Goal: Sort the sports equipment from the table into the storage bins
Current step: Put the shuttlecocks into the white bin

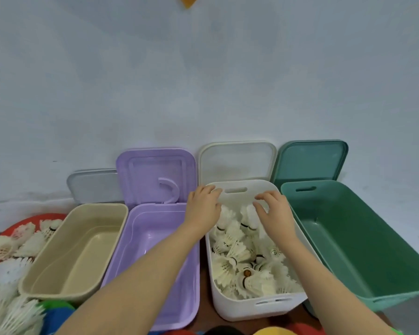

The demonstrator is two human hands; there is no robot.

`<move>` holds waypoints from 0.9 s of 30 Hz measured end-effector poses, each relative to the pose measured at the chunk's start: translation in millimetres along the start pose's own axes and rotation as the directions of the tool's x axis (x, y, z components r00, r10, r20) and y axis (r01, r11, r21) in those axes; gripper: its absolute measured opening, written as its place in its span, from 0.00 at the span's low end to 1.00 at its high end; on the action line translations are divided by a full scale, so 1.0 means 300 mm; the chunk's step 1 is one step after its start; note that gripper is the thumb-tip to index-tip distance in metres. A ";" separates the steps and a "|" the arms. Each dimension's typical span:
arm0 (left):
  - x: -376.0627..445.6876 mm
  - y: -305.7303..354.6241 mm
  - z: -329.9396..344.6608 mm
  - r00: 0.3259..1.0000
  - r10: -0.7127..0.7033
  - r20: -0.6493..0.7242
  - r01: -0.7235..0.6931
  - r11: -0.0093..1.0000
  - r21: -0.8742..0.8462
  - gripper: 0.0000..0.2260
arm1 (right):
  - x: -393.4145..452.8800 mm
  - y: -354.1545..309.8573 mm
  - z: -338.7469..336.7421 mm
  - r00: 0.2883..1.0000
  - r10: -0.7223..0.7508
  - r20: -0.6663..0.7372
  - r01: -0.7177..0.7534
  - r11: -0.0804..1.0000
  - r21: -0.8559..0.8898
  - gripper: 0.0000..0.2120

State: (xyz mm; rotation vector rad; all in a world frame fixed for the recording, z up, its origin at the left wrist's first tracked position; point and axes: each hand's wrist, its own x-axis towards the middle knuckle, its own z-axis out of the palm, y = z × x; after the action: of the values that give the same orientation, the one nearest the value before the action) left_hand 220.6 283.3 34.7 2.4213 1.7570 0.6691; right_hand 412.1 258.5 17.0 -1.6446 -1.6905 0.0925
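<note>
A white bin (259, 308) stands between a purple bin (169, 293) and a green bin (363, 257); it holds several white feather shuttlecocks (237, 259). My left hand (203, 209) hovers over the white bin's far left corner, fingers loosely curved and holding nothing. My right hand (273, 211) hovers over the far right part of the bin, fingers spread above the shuttlecocks, also holding nothing. More shuttlecocks (7, 269) lie in a heap at the far left.
A beige bin (65, 286) stands left of the purple one, with nothing inside. Lids in grey (94, 184), purple (155, 172), white (237, 160) and green (310, 160) lean on the wall. A red tray (36, 217) lies under the left heap. Coloured items (276, 331) show at the bottom edge.
</note>
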 end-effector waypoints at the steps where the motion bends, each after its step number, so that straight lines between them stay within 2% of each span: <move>1: -0.005 -0.005 -0.003 1.000 -0.008 0.012 0.007 1.000 0.019 0.19 | -0.001 0.001 0.004 1.000 0.001 0.019 -0.001 1.000 -0.001 0.08; 7: -0.117 -0.050 -0.085 1.000 0.020 -0.015 -0.019 0.998 0.055 0.17 | -0.098 -0.080 -0.003 0.993 -0.053 0.106 0.055 0.998 -0.010 0.10; 15: -0.386 -0.202 -0.269 0.990 0.115 -0.082 -0.113 0.993 0.022 0.16 | -0.304 -0.338 -0.007 0.974 -0.200 0.105 0.198 0.980 0.023 0.08; 18: -0.507 -0.299 -0.340 0.995 0.063 -0.080 -0.065 0.998 -0.024 0.19 | -0.395 -0.461 0.022 0.959 -0.252 0.129 0.244 0.967 0.075 0.08; 22: -0.663 -0.434 -0.422 0.999 0.014 -0.049 -0.014 1.000 -0.009 0.15 | -0.536 -0.613 0.119 0.959 -0.215 0.186 0.178 0.964 0.196 0.11; 24: -0.745 -0.508 -0.453 1.000 -0.012 -0.005 0.012 1.000 -0.024 0.17 | -0.615 -0.677 0.178 0.954 -0.223 0.200 0.180 0.961 0.210 0.11; 27: -0.873 -0.613 -0.475 0.996 -0.073 0.051 0.076 0.996 -0.055 0.13 | -0.727 -0.765 0.245 0.938 -0.208 0.278 0.146 0.963 0.228 0.10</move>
State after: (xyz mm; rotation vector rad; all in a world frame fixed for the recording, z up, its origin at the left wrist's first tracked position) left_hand -63.0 77.8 27.6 2.3029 1.7745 0.6378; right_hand 155.9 60.6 -11.3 -1.3687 -1.9783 0.4327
